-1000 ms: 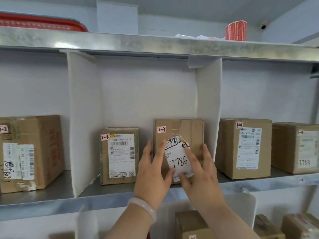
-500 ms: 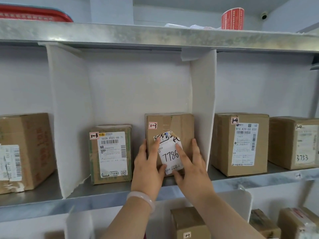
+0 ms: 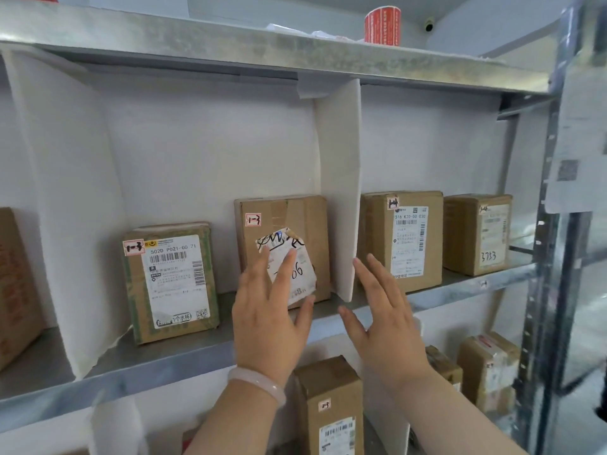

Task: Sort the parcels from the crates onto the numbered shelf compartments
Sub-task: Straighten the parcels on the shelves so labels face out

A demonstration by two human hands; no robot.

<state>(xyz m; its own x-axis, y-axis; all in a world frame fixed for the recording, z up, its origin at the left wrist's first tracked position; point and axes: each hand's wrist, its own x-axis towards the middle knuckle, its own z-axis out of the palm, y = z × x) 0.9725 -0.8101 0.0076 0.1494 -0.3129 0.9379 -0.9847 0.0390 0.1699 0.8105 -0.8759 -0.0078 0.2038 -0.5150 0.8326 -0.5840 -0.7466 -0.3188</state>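
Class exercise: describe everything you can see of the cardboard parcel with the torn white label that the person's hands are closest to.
The parcel is a plain brown cardboard box, taped across its top front, standing upright on the metal shelf close beside the white divider. A small red-edged sticker with handwriting sits at its upper left. Its white label is torn and peeling, with black scribble and handwritten digits partly hidden. The left hand is spread in front of the label; whether it touches is unclear. The right hand is apart.

Cardboard parcel (image 3: pixel 295 218) stands upright on metal shelf (image 3: pixel 164 359), against white divider (image 3: pixel 341 192). Left hand (image 3: pixel 267 320) spread before its label; right hand (image 3: pixel 384 320) empty, apart.
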